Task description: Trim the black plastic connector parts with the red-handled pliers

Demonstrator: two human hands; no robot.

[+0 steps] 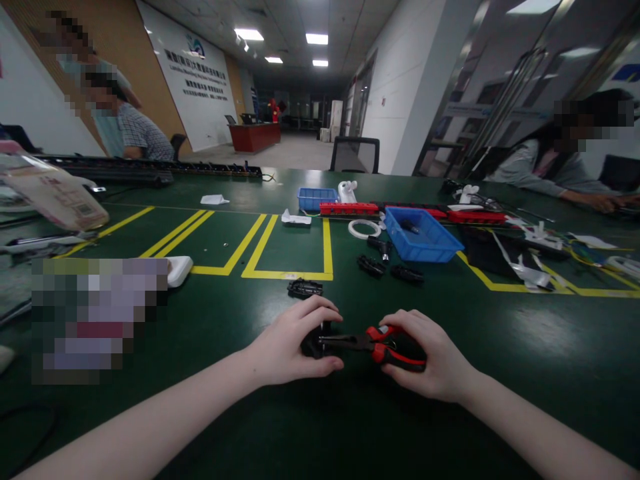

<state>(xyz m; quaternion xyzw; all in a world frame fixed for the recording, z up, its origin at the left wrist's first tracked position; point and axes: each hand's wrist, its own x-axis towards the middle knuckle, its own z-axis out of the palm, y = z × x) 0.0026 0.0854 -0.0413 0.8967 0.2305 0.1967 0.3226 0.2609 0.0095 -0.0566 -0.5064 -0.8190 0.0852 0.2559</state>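
Observation:
My right hand (433,357) is closed around the red and black handles of long-nose pliers (373,343). Their jaws point left and reach a small black part (313,341), which my left hand (295,340) holds between thumb and fingers. The fingers hide much of that part, so its exact kind does not show, and I cannot tell whether the jaws grip it. Just beyond my left hand lies a similar-looking black part (305,288). Farther right on the green table are two more black pieces (371,265) and a black connector-like piece (383,249).
A blue bin (420,237) stands right of centre, with a smaller blue basket (317,199) behind it. Nearby are a white ring (364,229) and a red strip (349,209). A white block (179,271) lies left. A person (555,160) sits at the right; two people are far left.

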